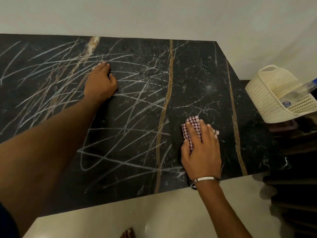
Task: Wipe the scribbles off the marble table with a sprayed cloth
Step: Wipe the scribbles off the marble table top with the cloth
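The right hand (202, 148) lay flat on a red-and-white checked cloth (193, 125), its fingers (192, 133) straight and slightly spread, pressing the cloth against the black marble table (197, 74) near the front edge, toward the right end. The left hand (101, 81) rested farther back, about mid-table, fingers held together and bent at the tips, touching the bare stone and holding nothing. White scribbles (109, 127) covered the left and middle of the table, ending just left of the cloth. A cream plastic basket (267, 100) stood beyond the right edge, a spray bottle (298, 91) lying inside it
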